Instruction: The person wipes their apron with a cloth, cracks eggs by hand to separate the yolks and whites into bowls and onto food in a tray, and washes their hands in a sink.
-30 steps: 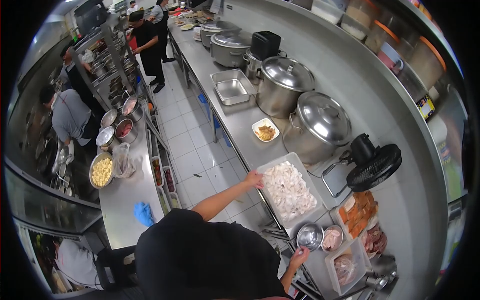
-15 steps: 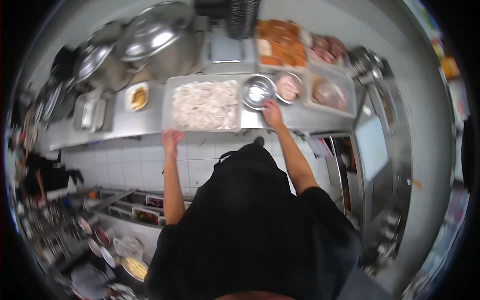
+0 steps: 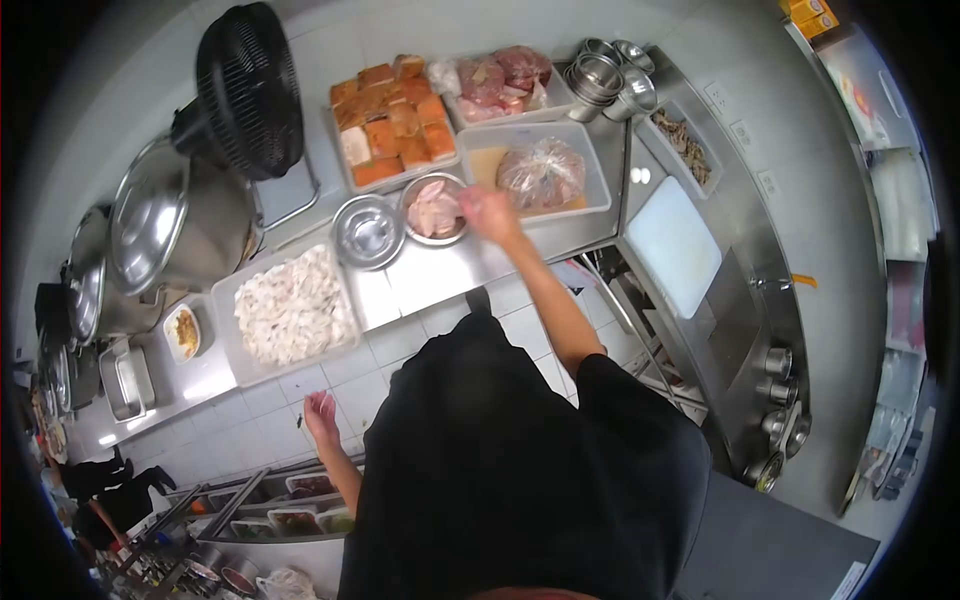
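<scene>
My right hand (image 3: 488, 213) is at the right rim of a small metal bowl (image 3: 434, 238) with pale pink raw meat pieces (image 3: 434, 207) in it. Motion smears its fingers, so whether they grip the rim or the meat cannot be told. Just left of it stands a second metal bowl (image 3: 369, 232), shiny inside. A clear plastic tray (image 3: 352, 340) full of whitish raw pieces (image 3: 290, 308) sits further left. My left hand (image 3: 320, 414) hangs in front of the counter over the floor, fingers loosely apart, nothing in them, away from the tray.
Behind the bowls are a tub of orange-brown blocks (image 3: 398, 125), a tub of red meat (image 3: 503, 80) and a tub with a bagged lump (image 3: 543, 172). A black fan (image 3: 250, 92) and big lidded pots (image 3: 165, 215) stand left. A cutting board (image 3: 675, 245) lies right.
The view has turned to the right. My right hand has gone from the shiny metal bowl to the bowl of meat. My left hand has left the tray's front edge.
</scene>
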A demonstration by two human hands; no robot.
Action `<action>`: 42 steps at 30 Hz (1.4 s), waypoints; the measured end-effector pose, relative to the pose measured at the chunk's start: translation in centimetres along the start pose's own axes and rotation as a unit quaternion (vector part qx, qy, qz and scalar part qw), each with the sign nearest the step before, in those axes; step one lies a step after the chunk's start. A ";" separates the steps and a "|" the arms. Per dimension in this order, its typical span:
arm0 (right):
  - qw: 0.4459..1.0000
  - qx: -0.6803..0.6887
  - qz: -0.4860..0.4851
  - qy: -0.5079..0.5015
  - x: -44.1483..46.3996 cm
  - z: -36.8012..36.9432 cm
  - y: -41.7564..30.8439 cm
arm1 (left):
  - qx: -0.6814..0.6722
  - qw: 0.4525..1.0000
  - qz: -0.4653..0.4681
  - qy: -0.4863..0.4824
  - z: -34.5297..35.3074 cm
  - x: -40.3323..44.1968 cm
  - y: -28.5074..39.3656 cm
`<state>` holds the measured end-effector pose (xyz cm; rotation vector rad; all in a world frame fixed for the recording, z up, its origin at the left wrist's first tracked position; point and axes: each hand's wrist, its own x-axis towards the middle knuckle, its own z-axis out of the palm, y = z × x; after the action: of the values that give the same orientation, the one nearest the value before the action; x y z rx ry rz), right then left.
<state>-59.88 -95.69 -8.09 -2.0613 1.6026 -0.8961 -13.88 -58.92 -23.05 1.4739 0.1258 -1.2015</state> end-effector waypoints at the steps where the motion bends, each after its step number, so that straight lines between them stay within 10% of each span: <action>1: 0.998 -0.021 0.034 0.041 2.2 -3.4 2.9 | 0.019 1.000 -0.011 0.014 1.4 -2.0 -1.0; 6: 0.950 -0.179 0.183 0.181 14.0 -20.6 21.1 | 0.026 0.998 -0.053 0.029 6.5 -6.7 -5.8; 7: 0.940 -0.226 0.084 0.240 15.4 -22.3 29.3 | 0.015 0.998 -0.055 0.037 6.9 -7.5 -6.9; 11: 0.868 -0.494 0.055 0.002 21.2 -28.5 53.8 | 0.098 0.991 -0.071 0.059 12.4 -11.7 -6.7; 12: 0.840 -0.517 0.091 -0.135 22.4 -29.7 53.1 | 0.105 0.992 -0.030 0.057 13.6 -12.3 -6.7; 13: 0.934 -0.313 0.165 -0.042 22.1 -30.0 52.0 | 0.101 0.993 -0.012 0.063 16.1 -13.4 -5.5; 14: 0.863 -0.465 0.106 -0.169 22.7 -30.6 52.2 | 0.126 0.991 -0.007 0.044 18.0 -14.2 -4.0; 15: 0.888 -0.388 0.217 -0.121 23.3 -30.3 51.1 | 0.130 0.991 0.015 0.030 20.6 -15.2 -2.5; 22: 0.960 -0.189 0.185 -0.093 24.8 -34.5 53.6 | 0.218 0.976 -0.002 -0.012 28.7 -13.4 -0.8; 25: 0.945 -0.312 0.058 0.082 25.2 -37.2 54.4 | 0.238 0.969 -0.018 -0.063 31.0 -11.3 -1.5; 28: 0.929 -0.232 0.202 0.204 24.7 -38.7 50.9 | 0.210 0.972 -0.021 -0.106 33.7 -7.6 -2.1; 32: 0.906 -0.182 0.165 0.343 23.2 -39.6 44.7 | 0.089 0.991 -0.051 -0.085 37.8 -3.4 -1.9; 38: 0.985 0.049 0.073 0.145 8.4 -33.9 22.5 | 0.005 0.991 -0.036 -0.127 37.1 -1.1 -1.9; 42: 0.992 0.111 -0.045 -0.048 -2.5 -22.4 10.4 | 0.178 0.958 -0.027 -0.221 31.0 -4.4 -0.7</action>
<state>-83.03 -94.30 0.88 -2.0001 1.3062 -0.9446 -34.55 -80.77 -14.16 1.4704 -0.3755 -1.6325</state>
